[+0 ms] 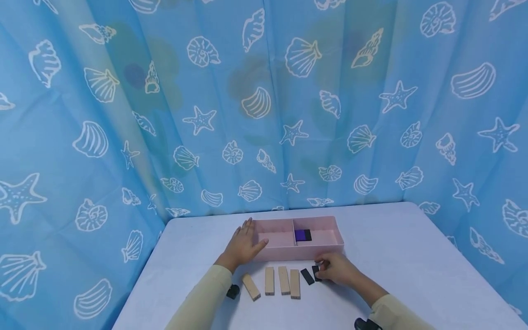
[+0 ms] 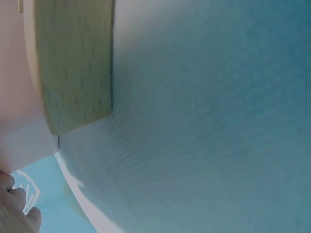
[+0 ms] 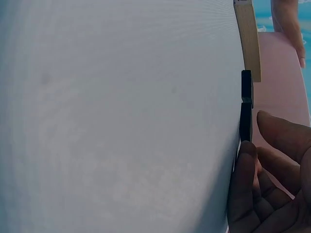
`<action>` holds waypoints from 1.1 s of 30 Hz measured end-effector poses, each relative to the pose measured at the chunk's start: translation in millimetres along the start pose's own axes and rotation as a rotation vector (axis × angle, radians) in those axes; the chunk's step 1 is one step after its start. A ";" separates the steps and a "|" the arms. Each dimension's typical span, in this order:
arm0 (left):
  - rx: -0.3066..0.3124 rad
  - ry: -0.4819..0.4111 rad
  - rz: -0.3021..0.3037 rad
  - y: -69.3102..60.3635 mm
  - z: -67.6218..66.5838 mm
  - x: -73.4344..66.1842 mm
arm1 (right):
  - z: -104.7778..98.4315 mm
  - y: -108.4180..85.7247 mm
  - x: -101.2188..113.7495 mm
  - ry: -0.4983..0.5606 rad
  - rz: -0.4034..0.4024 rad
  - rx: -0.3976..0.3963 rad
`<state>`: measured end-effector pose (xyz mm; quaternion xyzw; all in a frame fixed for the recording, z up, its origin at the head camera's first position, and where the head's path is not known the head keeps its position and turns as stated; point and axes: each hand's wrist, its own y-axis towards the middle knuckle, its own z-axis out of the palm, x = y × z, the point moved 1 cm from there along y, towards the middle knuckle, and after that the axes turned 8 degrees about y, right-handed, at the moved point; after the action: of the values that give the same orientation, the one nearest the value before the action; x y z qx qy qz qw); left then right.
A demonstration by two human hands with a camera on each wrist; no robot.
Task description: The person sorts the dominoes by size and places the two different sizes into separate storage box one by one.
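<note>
My left hand [image 1: 241,245] rests at the left end of a pink two-compartment box [image 1: 284,253], fingers straight along the end and thumb over the front rim. Fingertips show at the lower left of the left wrist view. In front of the box's right part, my right hand [image 1: 336,268] pinches a small black block [image 3: 246,121] between thumb and finger, low at the table. A second black block [image 1: 307,276] lies just left of it. Inside the right compartment, a purple piece [image 1: 300,235] and a black piece [image 1: 307,235] sit against the divider.
Several light wooden blocks [image 1: 269,280] lie in a row before the box, the leftmost [image 1: 251,287] slanted, near my left forearm. The table [image 1: 383,238] has a white cover. A blue shell-patterned curtain [image 1: 231,114] hangs behind and at both sides.
</note>
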<state>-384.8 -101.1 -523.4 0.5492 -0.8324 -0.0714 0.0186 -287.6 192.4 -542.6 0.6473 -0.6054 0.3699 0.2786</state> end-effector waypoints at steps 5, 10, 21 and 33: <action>0.008 -0.026 -0.009 -0.1 -0.5 -0.6 | 1.3 1.3 -0.9 -0.014 0.006 0.003; 0.014 -0.001 -0.009 -1.1 -0.2 -0.2 | 2.6 0.7 -2.5 -0.059 0.004 0.011; 0.020 -0.005 -0.015 -2.4 -4.7 -0.8 | 4.1 0.6 -1.1 -0.100 -0.027 0.003; 0.004 -0.017 -0.021 -0.2 -0.9 -1.5 | 3.1 -1.4 -0.6 -0.091 -0.030 -0.024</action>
<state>-383.9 -99.9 -522.4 0.5575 -0.8268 -0.0748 0.0096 -285.8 190.4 -544.7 0.6690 -0.6121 0.3285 0.2644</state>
